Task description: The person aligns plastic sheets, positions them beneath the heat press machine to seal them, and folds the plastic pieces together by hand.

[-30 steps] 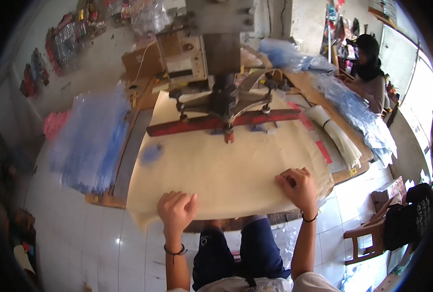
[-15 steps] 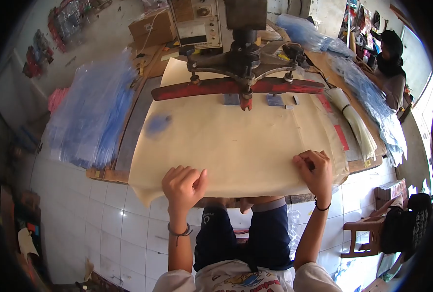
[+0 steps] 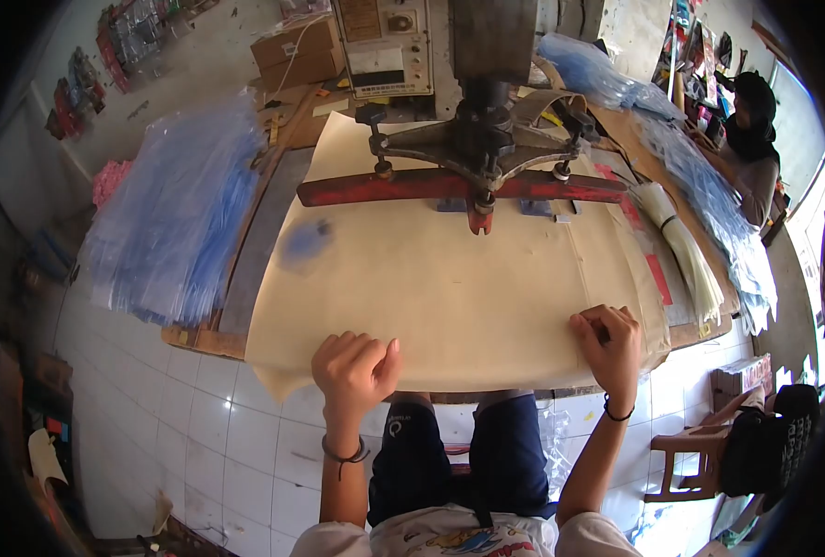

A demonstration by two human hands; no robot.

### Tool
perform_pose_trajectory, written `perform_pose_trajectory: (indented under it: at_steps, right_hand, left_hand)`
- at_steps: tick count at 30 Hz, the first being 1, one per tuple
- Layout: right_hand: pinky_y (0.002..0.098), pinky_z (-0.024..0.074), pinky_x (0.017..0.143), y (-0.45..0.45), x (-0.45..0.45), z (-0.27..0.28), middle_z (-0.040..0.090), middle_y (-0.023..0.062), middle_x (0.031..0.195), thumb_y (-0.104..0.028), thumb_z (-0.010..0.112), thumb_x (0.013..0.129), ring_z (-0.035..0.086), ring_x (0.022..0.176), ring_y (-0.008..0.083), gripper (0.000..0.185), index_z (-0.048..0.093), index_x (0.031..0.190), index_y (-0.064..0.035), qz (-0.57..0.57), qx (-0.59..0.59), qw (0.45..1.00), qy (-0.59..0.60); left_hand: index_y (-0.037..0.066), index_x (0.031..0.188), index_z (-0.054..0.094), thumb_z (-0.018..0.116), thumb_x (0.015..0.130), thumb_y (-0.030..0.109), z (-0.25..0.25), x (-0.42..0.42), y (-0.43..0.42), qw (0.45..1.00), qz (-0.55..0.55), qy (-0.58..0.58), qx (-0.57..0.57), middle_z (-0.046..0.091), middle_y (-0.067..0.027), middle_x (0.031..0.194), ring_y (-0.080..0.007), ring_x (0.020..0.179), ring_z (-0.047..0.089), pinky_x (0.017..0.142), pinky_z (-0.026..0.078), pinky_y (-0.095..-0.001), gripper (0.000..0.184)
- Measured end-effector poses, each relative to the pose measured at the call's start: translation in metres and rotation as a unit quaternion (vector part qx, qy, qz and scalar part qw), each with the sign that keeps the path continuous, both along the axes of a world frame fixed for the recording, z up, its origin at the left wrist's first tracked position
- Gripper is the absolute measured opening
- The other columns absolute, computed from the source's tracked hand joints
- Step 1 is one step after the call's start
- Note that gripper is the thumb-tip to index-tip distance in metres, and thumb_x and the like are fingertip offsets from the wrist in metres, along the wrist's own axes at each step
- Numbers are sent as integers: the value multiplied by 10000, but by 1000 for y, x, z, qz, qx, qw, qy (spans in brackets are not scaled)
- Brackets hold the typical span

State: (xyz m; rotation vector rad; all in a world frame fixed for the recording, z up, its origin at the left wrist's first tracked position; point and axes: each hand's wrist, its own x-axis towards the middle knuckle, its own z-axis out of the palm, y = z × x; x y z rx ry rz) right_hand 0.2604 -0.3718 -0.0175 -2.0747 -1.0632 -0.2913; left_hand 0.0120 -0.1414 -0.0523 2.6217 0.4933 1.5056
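A beige sheet (image 3: 431, 306) covers most of the worktable. At its front left edge, my left hand (image 3: 352, 369) is curled into a fist with the thumb against the fingers. Over the right front part of the sheet, my right hand (image 3: 614, 345) is also closed, fingers bent inward. Whether either hand pinches anything is hidden. Beyond them, a press head (image 3: 482, 139) with a red bar (image 3: 385, 187) hangs over the far part of the sheet. Just under the bar lie small blue pieces (image 3: 536, 208). A blue smudge (image 3: 307, 241) marks the sheet's left side.
A stack of bluish clear plastic (image 3: 167, 213) stands at the left. On the right lie a tied bundle of pale strips (image 3: 677, 241) and more plastic (image 3: 709, 186). Behind is a control panel (image 3: 385, 56). A co-worker (image 3: 754, 139) sits far right, near a brown stool (image 3: 683, 464).
The press head with its red bar has come down a little toward the sheet. The view has shifted slightly. Both hands stay closed at the sheet's front part.
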Motion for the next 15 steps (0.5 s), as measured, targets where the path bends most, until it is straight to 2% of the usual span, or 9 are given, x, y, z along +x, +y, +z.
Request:
perform_pose_trajectory:
  at_steps: [15]
  right_hand:
    - [330,450,712,-3,3,-1,623,41,603,-169,806,857,560,543,201,134,736,816,-62,-1,8,1000,-9]
  left_hand:
    - [116,555,348,705,819,71,-1,3,-2,1000,6,-12,4,357,-28,496,-233,462,365,498,257,-369,446]
